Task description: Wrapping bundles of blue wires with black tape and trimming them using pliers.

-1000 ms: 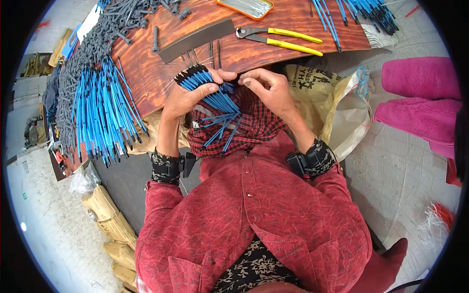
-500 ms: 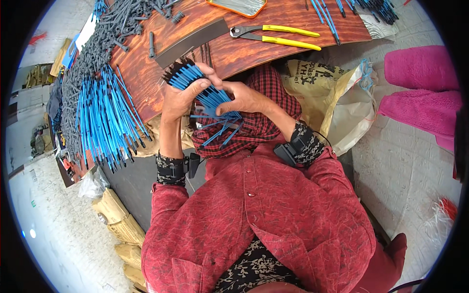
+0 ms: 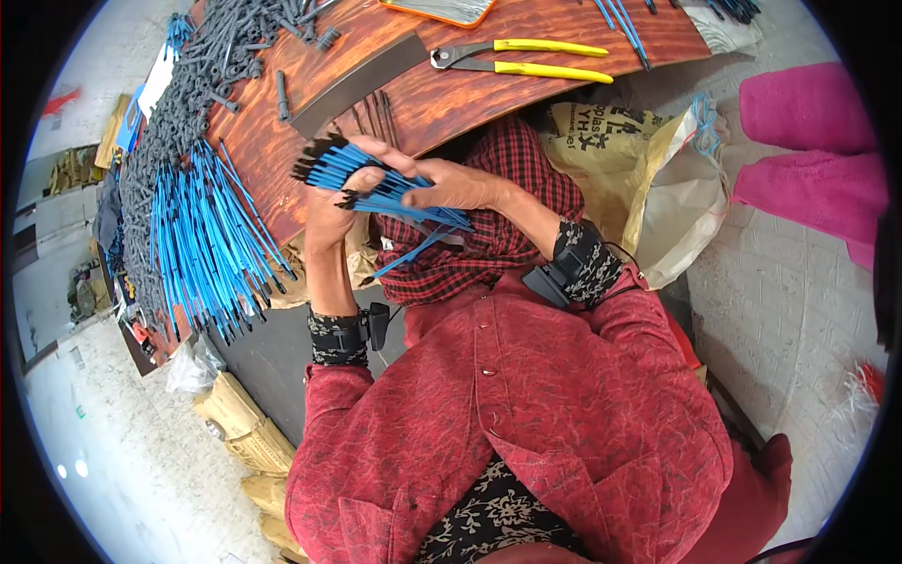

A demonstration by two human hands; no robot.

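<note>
Over my lap, a bundle of thin blue rods (image 3: 352, 171) with black tips sits in both hands. My left hand (image 3: 331, 211) wraps round the bundle's black-tipped end, thumb across the top. My right hand (image 3: 451, 185) closes on the other end from the right, thumb pressed along the rods. Lower down, a few loose rods stick out of the bundle at a slant, above the red-and-black checked cloth (image 3: 507, 179). On the table's left edge lies a large fan of similar blue rods (image 3: 211, 249), apart from my hands.
Grey plastic fittings (image 3: 202, 75) heap up on the wooden table (image 3: 376, 122). A dark flat bar (image 3: 362, 83) and yellow-handled pincers (image 3: 526, 61) lie beyond my hands, near an orange-rimmed tray (image 3: 442, 11). An open sack (image 3: 667, 197) stands at right, near magenta towelling (image 3: 808, 150).
The bundle has turned flatter, its black-tipped end now further left. My right hand has shifted slightly left along the rods, and fewer loose rods hang below.
</note>
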